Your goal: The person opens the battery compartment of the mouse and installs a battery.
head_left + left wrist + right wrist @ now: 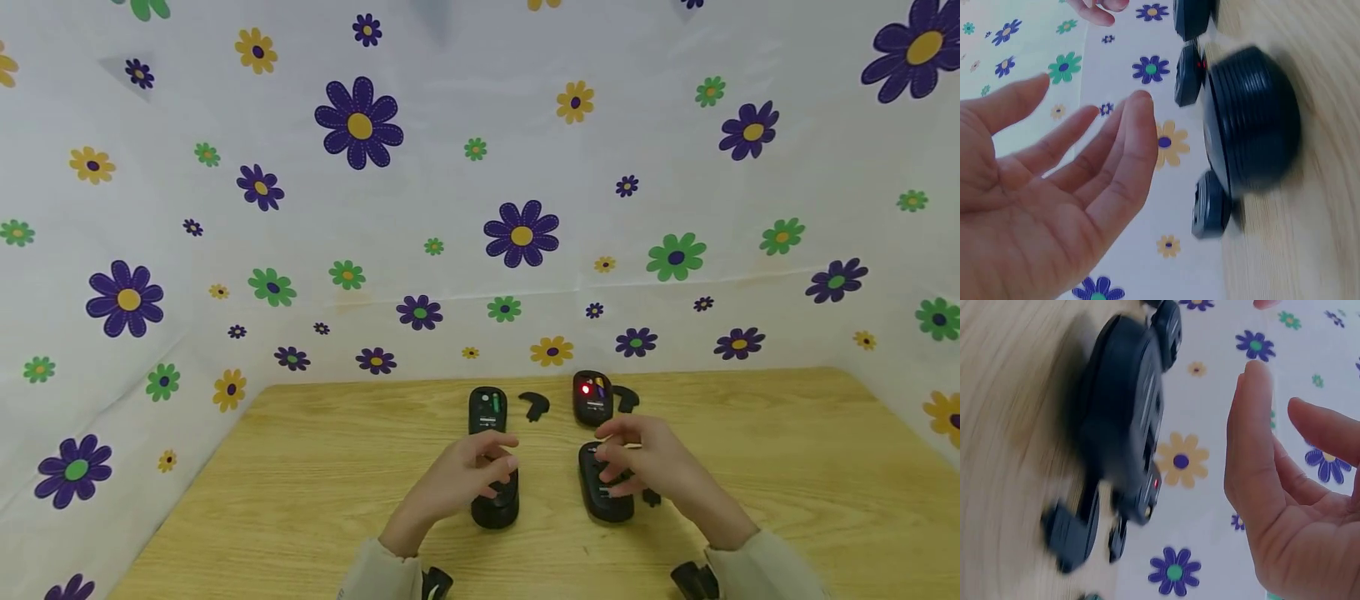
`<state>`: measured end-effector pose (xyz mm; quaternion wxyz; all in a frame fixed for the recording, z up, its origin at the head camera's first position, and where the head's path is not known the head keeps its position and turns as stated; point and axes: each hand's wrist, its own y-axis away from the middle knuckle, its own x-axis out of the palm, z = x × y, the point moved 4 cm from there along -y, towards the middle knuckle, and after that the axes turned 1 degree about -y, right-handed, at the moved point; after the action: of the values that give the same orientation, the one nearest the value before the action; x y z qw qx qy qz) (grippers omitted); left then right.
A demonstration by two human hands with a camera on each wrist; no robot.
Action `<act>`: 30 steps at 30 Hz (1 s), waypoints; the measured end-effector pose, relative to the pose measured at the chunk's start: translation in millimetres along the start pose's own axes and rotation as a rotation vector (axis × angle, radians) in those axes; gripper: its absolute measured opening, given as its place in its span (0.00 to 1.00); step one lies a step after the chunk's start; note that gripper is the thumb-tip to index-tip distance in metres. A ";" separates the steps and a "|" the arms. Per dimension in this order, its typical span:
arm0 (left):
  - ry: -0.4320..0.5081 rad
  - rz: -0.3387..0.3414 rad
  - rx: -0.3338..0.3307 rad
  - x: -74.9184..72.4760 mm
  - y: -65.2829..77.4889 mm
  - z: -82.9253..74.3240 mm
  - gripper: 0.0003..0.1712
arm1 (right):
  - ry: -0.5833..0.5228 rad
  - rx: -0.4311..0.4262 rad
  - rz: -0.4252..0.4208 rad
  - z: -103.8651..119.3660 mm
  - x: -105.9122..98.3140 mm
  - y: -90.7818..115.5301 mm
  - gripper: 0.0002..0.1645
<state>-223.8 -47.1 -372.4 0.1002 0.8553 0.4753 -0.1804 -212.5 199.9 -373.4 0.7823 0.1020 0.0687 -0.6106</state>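
Several black computer mice lie belly up on a wooden table. My left hand (459,482) hovers over the front left mouse (495,508), its fingers loosely bent and apart from the mouse's ribbed side (1257,119) in the left wrist view. Above the front right mouse (609,504) hangs my right hand (660,467), relaxed, with a gap to that mouse (1122,394) in the right wrist view. Neither hand holds anything. A black hooked cover piece (651,498) lies right of the front right mouse, partly hidden by the hand.
At the back left is another mouse (487,407), a curved black cover (536,405) beside it. The back right mouse (592,400) glows red, with a similar cover (626,398) at its right. Flowered cloth (450,183) walls the table (337,467) behind and at both sides.
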 end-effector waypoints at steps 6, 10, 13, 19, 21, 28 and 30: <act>-0.075 -0.042 0.014 -14.5 11.3 3.8 0.21 | -0.041 -0.016 0.074 4.5 23.2 -6.3 0.18; -0.065 -0.065 0.010 -21.1 15.0 8.2 0.21 | -0.045 0.004 0.095 3.4 39.9 -11.9 0.19; -0.045 -0.068 -0.002 -24.5 16.6 13.6 0.22 | -0.043 0.036 0.086 3.4 50.6 -14.6 0.20; -0.030 -0.099 -0.022 -33.8 20.6 21.9 0.22 | -0.093 0.060 0.101 3.5 65.7 -19.2 0.21; -0.019 -0.110 -0.034 -35.9 21.4 23.3 0.22 | -0.100 0.072 0.103 2.8 68.8 -21.0 0.22; 0.028 -0.113 -0.120 -36.9 21.4 31.0 0.22 | -0.077 0.124 0.087 -0.2 76.6 -27.5 0.22; 0.044 -0.106 -0.159 -36.0 21.0 34.9 0.22 | -0.081 0.127 0.095 -1.1 79.0 -29.2 0.23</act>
<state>-230.8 -98.2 -389.7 0.1478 0.8219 0.5350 -0.1283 -221.4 119.0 -395.0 0.8046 0.1301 -0.0067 -0.5794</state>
